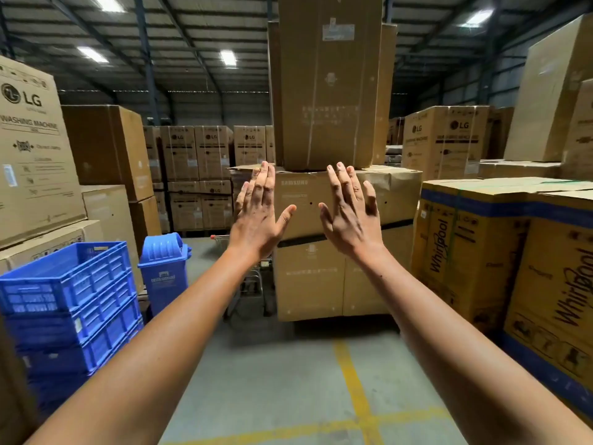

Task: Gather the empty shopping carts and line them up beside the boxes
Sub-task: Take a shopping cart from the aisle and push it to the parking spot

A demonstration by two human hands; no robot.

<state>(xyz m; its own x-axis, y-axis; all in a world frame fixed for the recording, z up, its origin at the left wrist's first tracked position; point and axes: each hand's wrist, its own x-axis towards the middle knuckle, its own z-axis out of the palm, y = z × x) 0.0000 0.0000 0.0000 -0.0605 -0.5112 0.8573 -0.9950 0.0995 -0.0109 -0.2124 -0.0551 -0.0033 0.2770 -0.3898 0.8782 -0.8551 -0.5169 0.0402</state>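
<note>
Both my arms reach straight ahead, raised in the air. My left hand (258, 211) and my right hand (349, 210) have their fingers spread and straight, backs toward me, and hold nothing. Behind them stands a stack of brown Samsung boxes (324, 277) with a tall box on top. A metal shopping cart (253, 281) is partly visible at the left side of that stack, mostly hidden by my left forearm. Its red-tipped handle (218, 237) shows just above the arm.
Stacked blue plastic crates (70, 303) and a blue lidded bin (163, 268) stand at the left. LG washing machine boxes (35, 149) rise on the left, Whirlpool boxes (500, 252) on the right. A grey concrete aisle with yellow floor lines (353, 390) runs ahead.
</note>
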